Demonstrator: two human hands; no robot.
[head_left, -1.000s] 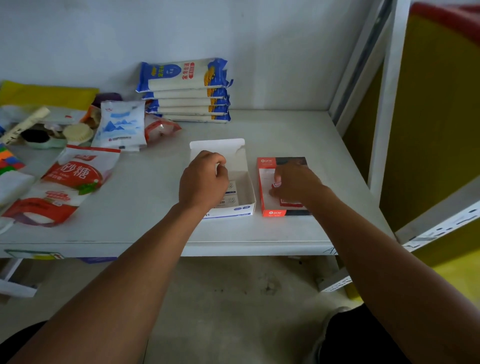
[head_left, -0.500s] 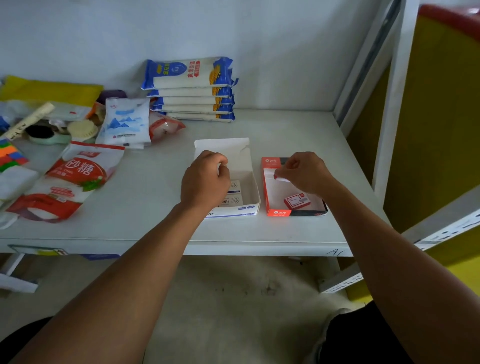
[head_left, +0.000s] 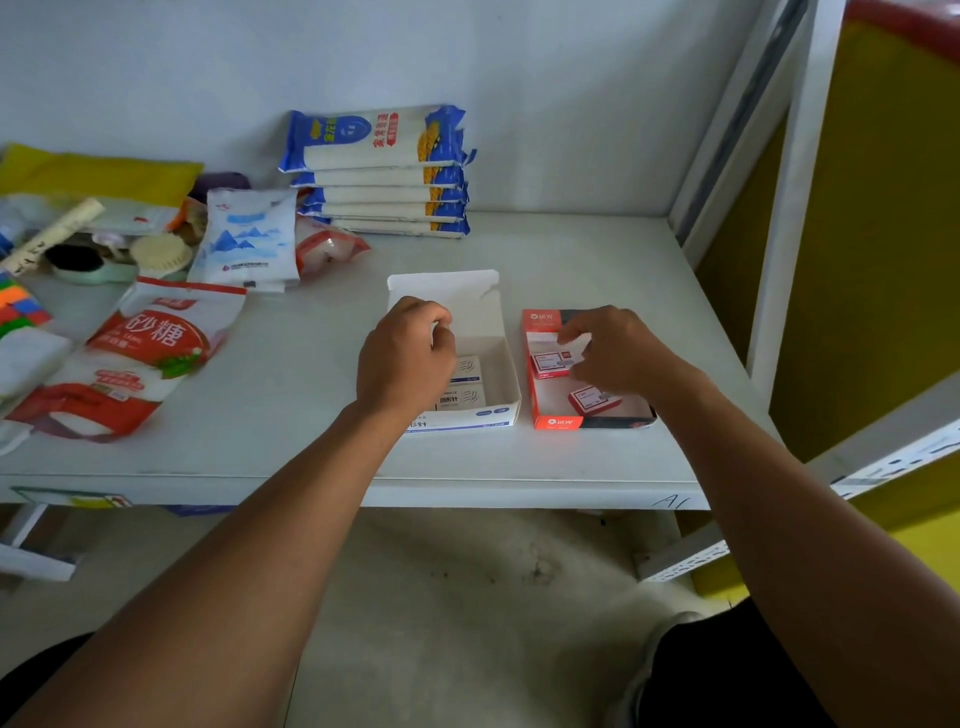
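Red tray is now filled further: a second box is pinched beneath the right hand; the left hand's grip cannot be told.

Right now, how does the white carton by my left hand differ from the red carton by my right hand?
Colour: the white carton is white with blue print, while the red carton is orange-red and black. Contents: the white carton holds small white boxes with blue print, and the red carton holds small red boxes. Both are open-topped and lie side by side near the front of the shelf.
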